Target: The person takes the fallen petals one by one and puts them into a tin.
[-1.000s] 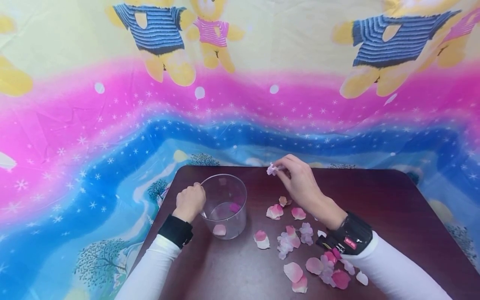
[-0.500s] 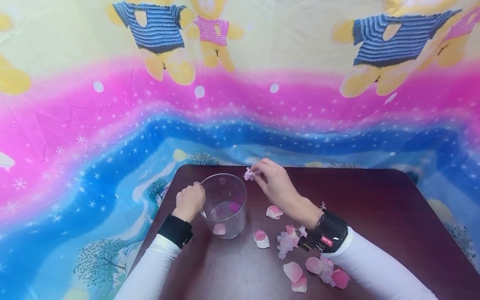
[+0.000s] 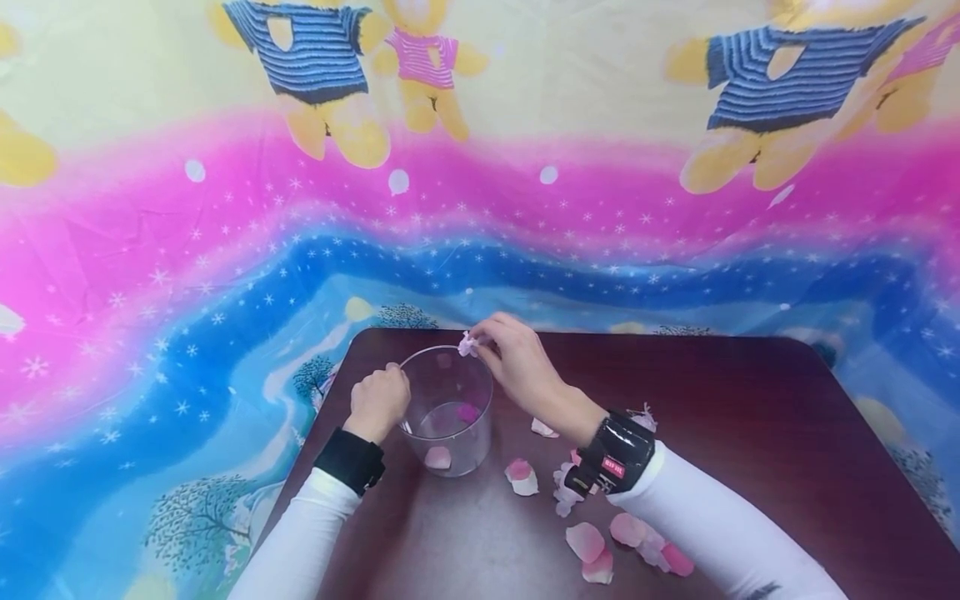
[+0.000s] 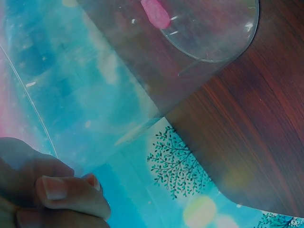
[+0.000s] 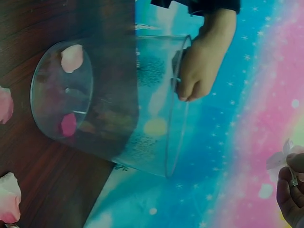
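Observation:
My left hand (image 3: pixel 380 402) grips the left rim of a clear, round container (image 3: pixel 480 446) standing on the table. In the left wrist view its curled fingers (image 4: pixel 71 202) are at the rim. A pale pink petal (image 3: pixel 438 457) and a magenta petal (image 3: pixel 467 413) lie inside, both also seen through the wall in the right wrist view. Between thumb and fingertips my right hand (image 3: pixel 517 360) pinches a small pale lilac flower (image 3: pixel 467 344), which overlaps the container's far right rim in the head view. Only the right fingertips and the flower (image 5: pixel 280 161) show at the right wrist view's edge.
Right of the container, pink-and-white petals (image 3: pixel 521 477) and pale lilac flowers (image 3: pixel 567 490) are scattered on the dark wooden table (image 3: pixel 442 550). My right forearm covers some of them. Behind the table hangs a printed cloth (image 3: pixel 525 217).
My right hand has moved left with the flower, from right of the container to its far right rim. The left hand and the container have stayed in place.

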The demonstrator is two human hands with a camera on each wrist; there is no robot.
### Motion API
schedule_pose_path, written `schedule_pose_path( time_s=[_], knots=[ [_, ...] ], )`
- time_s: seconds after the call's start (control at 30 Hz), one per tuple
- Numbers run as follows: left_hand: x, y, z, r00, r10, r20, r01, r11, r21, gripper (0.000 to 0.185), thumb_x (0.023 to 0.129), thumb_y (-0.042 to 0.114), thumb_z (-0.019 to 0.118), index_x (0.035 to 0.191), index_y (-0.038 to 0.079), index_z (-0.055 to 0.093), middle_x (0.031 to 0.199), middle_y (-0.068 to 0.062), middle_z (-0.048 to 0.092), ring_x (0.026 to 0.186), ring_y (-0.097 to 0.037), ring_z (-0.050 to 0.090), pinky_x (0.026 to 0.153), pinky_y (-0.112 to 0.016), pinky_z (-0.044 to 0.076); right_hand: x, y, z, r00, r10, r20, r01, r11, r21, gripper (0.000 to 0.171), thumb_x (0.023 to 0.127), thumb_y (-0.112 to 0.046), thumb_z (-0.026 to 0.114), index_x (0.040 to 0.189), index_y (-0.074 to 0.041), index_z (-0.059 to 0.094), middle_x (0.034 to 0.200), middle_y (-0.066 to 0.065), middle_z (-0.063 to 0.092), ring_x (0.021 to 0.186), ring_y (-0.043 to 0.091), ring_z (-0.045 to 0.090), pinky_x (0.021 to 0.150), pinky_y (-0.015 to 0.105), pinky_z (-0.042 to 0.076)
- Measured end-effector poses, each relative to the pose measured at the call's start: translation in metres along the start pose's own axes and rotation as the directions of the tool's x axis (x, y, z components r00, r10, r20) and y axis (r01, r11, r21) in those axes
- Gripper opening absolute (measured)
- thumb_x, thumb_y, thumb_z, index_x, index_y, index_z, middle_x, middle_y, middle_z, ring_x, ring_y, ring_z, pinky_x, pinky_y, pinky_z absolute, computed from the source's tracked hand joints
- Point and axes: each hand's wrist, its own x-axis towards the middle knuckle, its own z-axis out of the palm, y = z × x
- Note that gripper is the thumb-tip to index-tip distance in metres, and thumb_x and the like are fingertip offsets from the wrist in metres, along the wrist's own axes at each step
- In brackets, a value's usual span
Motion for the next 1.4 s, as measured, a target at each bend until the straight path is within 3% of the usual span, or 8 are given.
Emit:
schedule_pose_path(
  time_s=[0.13,0.2,0.27,0.33,0.4,0.43,0.63,1.4],
  knots=[
    [0.000,0.000,0.000,1.000,0.000,0.004,0.000,1.000,0.004,0.033,0.106,0.022,0.040,0.093,-0.004,0.058,0.078,-0.024,0.067,0.076,-0.043,0.069,0.066,-0.053,0.057,0.001,0.004,0.008,0.998,-0.005,0.070,0.008,0.999,-0.040,0.017,0.090,-0.007,0.073,0.107,-0.006,0.073,0.104,0.007,0.071,0.099,0.021,0.069,0.087,0.034,0.057],
    [0.000,0.000,0.000,1.000,-0.001,0.006,0.001,1.000,0.004,0.034,0.106,0.022,0.040,0.093,-0.004,0.057,0.078,-0.024,0.067,0.076,-0.042,0.069,0.066,-0.053,0.057,0.000,0.006,0.011,0.980,0.003,0.199,0.018,0.994,-0.103,0.036,0.091,-0.020,0.074,0.125,-0.008,0.068,0.125,0.012,0.068,0.120,0.028,0.064,0.103,0.043,0.052],
    [0.000,0.000,0.000,1.000,-0.001,0.005,0.001,1.000,0.003,0.034,0.106,0.022,0.040,0.092,-0.003,0.057,0.078,-0.023,0.066,0.075,-0.042,0.069,0.066,-0.052,0.057,-0.005,0.008,0.013,0.927,0.038,0.374,0.035,0.982,-0.186,0.061,0.093,-0.039,0.070,0.146,-0.016,0.053,0.152,0.014,0.051,0.144,0.033,0.045,0.117,0.053,0.036],
    [-0.001,0.001,0.000,1.000,-0.001,0.004,0.001,1.000,-0.002,0.034,0.106,0.022,0.039,0.091,-0.003,0.057,0.077,-0.023,0.066,0.074,-0.041,0.069,0.065,-0.052,0.057,-0.010,0.010,0.014,0.847,0.085,0.525,0.054,0.968,-0.245,0.082,0.092,-0.058,0.063,0.160,-0.026,0.031,0.168,0.013,0.025,0.157,0.037,0.019,0.124,0.061,0.017],
    [-0.001,0.000,0.000,1.000,-0.001,0.001,0.001,1.000,-0.003,0.034,0.106,0.022,0.040,0.091,-0.003,0.058,0.076,-0.022,0.066,0.073,-0.041,0.069,0.065,-0.052,0.057,-0.016,0.011,0.015,0.781,0.134,0.610,0.054,0.959,-0.279,0.090,0.090,-0.071,0.055,0.163,-0.033,0.016,0.172,0.010,0.007,0.160,0.036,0.002,0.125,0.064,0.006],
    [-0.002,0.000,0.000,1.000,-0.002,0.000,0.002,1.000,-0.004,0.034,0.106,0.022,0.040,0.091,-0.003,0.057,0.076,-0.022,0.066,0.073,-0.041,0.068,0.065,-0.051,0.057,-0.018,0.012,0.015,0.769,0.144,0.623,0.053,0.957,-0.286,0.090,0.091,-0.073,0.051,0.163,-0.034,0.014,0.173,0.009,0.005,0.160,0.035,-0.001,0.125,0.063,0.004],
    [-0.002,0.000,0.001,1.000,-0.001,-0.007,0.001,1.000,0.002,0.034,0.106,0.022,0.041,0.092,-0.004,0.058,0.078,-0.024,0.066,0.074,-0.042,0.069,0.065,-0.052,0.057,-0.022,0.015,0.017,0.783,0.140,0.607,0.049,0.958,-0.284,0.087,0.092,-0.074,0.047,0.162,-0.034,0.016,0.173,0.007,0.007,0.160,0.034,0.001,0.126,0.062,0.002],
    [0.003,0.003,0.002,1.000,-0.009,-0.011,0.009,1.000,-0.003,0.033,0.105,0.020,0.040,0.091,-0.004,0.057,0.078,-0.026,0.067,0.076,-0.044,0.069,0.066,-0.054,0.057,-0.024,0.027,0.006,0.790,0.110,0.603,0.098,0.949,-0.300,0.088,0.091,-0.074,0.046,0.163,-0.032,0.018,0.172,0.009,0.012,0.160,0.035,0.005,0.126,0.062,0.005]
  ],
)
